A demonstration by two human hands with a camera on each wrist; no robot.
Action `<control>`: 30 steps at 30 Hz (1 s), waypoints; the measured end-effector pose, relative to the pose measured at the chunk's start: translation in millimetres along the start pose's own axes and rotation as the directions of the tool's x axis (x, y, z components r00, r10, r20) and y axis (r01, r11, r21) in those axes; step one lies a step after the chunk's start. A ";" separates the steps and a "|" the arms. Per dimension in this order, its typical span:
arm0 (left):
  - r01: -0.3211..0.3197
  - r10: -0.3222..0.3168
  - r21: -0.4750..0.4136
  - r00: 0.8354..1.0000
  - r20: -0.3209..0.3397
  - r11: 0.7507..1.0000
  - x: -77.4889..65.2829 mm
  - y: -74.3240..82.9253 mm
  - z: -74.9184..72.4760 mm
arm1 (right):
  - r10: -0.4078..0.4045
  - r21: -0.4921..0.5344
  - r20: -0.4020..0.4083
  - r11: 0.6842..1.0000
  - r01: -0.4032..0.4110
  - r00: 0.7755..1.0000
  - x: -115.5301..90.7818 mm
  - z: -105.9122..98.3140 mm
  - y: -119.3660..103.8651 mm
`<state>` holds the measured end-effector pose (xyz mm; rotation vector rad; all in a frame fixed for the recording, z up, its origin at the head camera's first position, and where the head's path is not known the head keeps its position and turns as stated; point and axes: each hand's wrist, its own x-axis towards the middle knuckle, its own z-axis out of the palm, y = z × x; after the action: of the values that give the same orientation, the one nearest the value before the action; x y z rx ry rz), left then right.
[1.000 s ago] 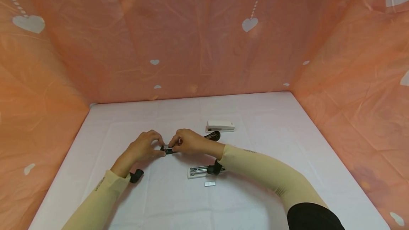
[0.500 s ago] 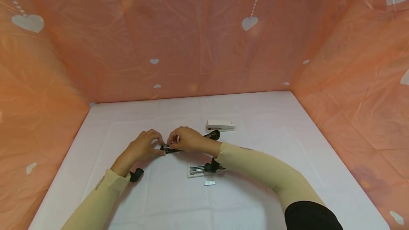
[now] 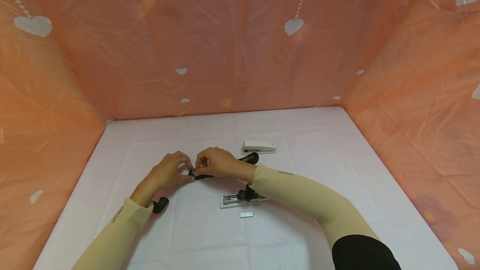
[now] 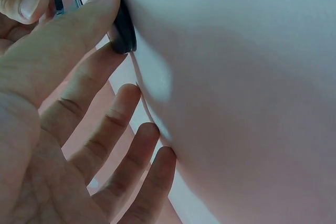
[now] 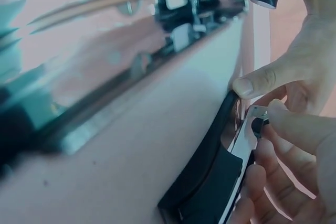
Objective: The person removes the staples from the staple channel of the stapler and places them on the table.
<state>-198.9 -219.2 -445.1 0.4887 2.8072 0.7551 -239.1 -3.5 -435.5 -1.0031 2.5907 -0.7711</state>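
left hand (image 3: 168, 172) pinching the end of a black stapler (image 5: 212, 179) between both hands, right hand (image 3: 222, 163) just beside, fingers on its metal rail (image 5: 242, 142), white stapler (image 3: 258, 146) beyond the right hand, white-based stapler (image 3: 230, 200) and staple strip (image 3: 246, 214) nearer than it
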 end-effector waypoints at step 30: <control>0.008 -0.008 0.020 1.000 0.001 1.000 1.6 -1.0 1.0 | 0.003 -0.101 -0.006 0.995 -0.003 1.000 1.9 0.6 -4.3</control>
<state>-200.3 -218.9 -446.6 0.4801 2.8163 0.7261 -237.9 -7.7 -433.6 -1.0261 2.6587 -0.6492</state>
